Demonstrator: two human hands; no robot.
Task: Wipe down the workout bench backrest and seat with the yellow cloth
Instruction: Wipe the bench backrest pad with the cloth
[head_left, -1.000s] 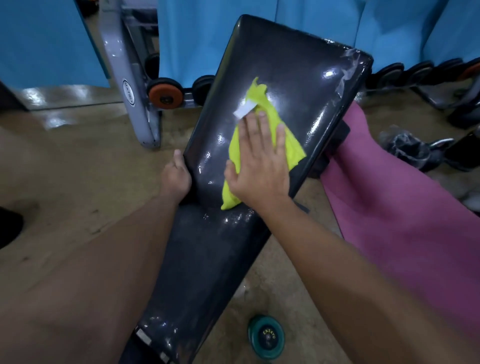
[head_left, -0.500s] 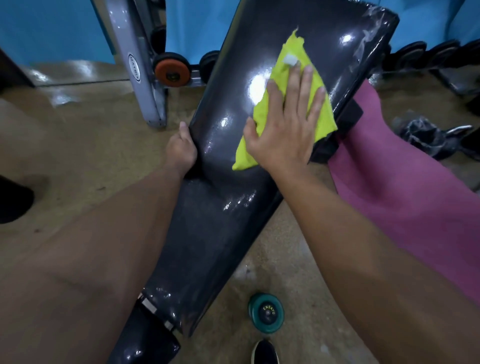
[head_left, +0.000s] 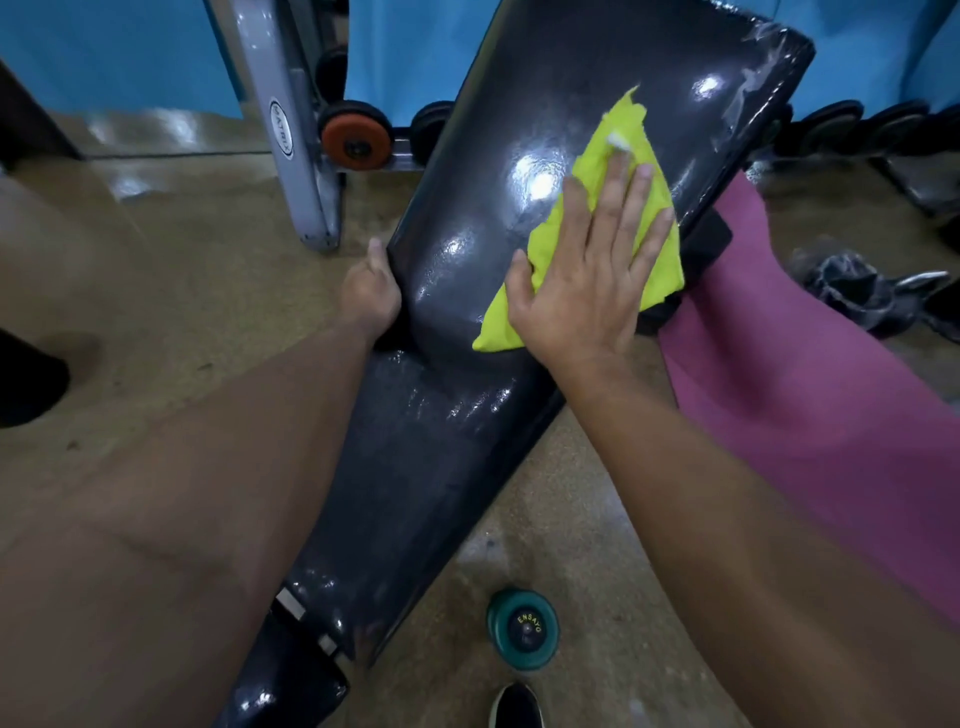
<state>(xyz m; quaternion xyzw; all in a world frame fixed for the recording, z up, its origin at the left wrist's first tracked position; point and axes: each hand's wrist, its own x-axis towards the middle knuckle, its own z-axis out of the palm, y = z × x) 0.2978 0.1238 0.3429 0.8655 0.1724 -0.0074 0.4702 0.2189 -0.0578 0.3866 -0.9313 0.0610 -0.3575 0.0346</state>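
Observation:
The black, glossy bench backrest (head_left: 498, 171) runs diagonally from bottom left to top right, with the seat (head_left: 283, 691) just showing at the bottom. A yellow cloth (head_left: 602, 171) lies flat on the backrest's right side, near its right edge. My right hand (head_left: 587, 280) presses flat on the cloth with fingers spread. My left hand (head_left: 370, 293) grips the backrest's left edge, thumb on top, fingers hidden underneath.
A pink mat (head_left: 810, 395) lies on the floor to the right. A teal dumbbell (head_left: 522, 629) and a shoe tip (head_left: 514, 706) sit below the bench. A grey rack leg (head_left: 291, 135) with an orange-ended dumbbell (head_left: 356, 137) stands behind; more dumbbells (head_left: 857, 124) line the far right.
My right hand has slid the cloth from the middle of the backrest up and to its right edge. The left hand keeps its grip on the left edge.

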